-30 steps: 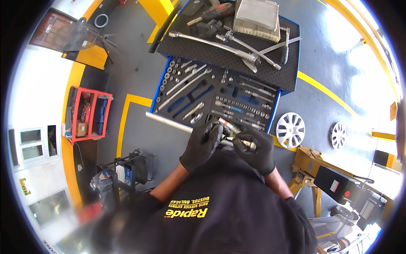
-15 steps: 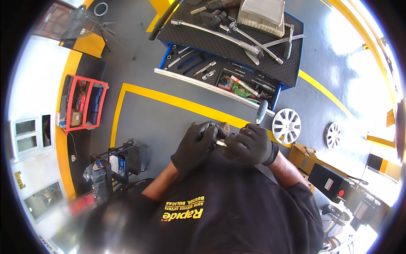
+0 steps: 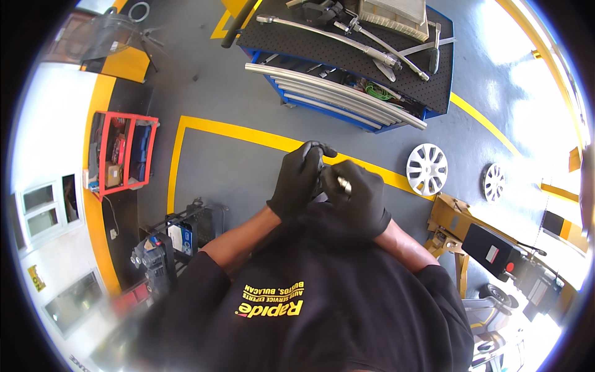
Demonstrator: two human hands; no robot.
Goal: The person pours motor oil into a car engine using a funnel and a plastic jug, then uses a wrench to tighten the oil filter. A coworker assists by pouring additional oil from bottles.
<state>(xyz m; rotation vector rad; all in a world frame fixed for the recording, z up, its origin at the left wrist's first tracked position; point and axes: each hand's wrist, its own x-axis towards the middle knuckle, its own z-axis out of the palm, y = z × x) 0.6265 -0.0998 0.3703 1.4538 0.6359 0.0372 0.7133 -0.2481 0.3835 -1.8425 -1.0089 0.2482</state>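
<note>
Both hands wear black gloves and are held close together in front of my chest. My left hand (image 3: 300,181) is curled, its fingertips bent over toward the right; whatever it grips is hidden by the glove. My right hand (image 3: 358,201) is closed beside it, lower and to the right. Out of the right fist pokes a short, shiny silver metal piece (image 3: 344,184), the end of a hand tool whose remaining length is hidden in the glove. A dark gap between the hands does not show clearly what lies there.
Ahead stands a blue tool cabinet (image 3: 347,102) with its top drawer partly out. A long torque wrench (image 3: 328,40) and a pleated air filter (image 3: 396,18) lie on top. Wheel covers (image 3: 426,169) rest at right; a red shelf (image 3: 127,152) stands left.
The drawer has slid most of the way in. My hands have turned and moved up slightly; the grey-blue tool handle that stuck up from my right hand no longer shows.
</note>
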